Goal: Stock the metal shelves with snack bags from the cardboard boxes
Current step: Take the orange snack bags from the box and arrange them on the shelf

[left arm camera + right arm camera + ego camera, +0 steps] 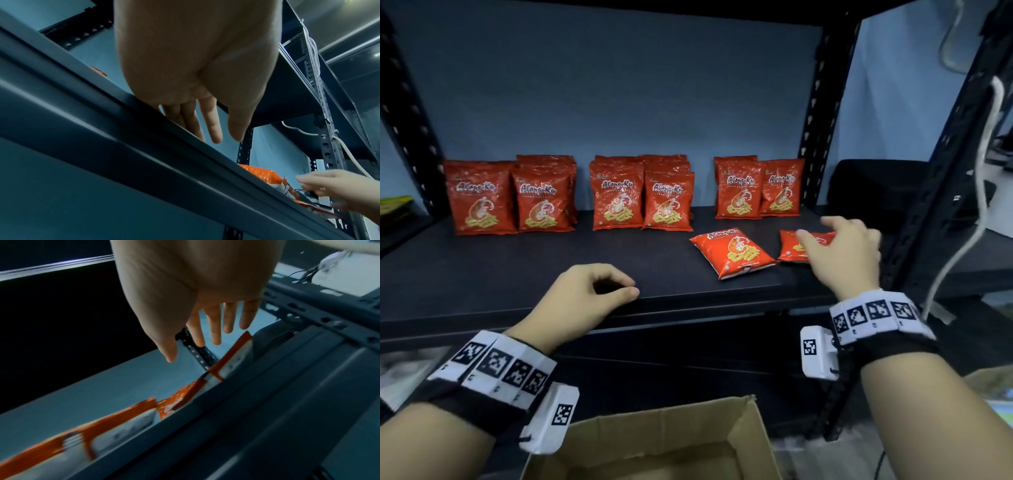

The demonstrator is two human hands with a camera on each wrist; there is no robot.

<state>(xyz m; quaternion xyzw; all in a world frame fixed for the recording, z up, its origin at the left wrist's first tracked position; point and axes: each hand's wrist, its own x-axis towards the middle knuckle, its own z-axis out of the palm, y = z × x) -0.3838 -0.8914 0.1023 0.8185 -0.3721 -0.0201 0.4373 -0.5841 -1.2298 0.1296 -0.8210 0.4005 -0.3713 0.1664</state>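
Note:
Red snack bags stand in three groups along the back of the black metal shelf. Two more lie flat near the front right: one bag is free, and the other bag lies partly under my right hand. That hand hovers over it with fingers spread and straight; I cannot tell whether they touch it. My left hand rests at the shelf's front edge, fingers loosely bent, holding nothing.
An open cardboard box sits below the shelf in front of me. Perforated black posts frame the shelf on the right. A white cable hangs down the right frame. A black object sits beyond the right post.

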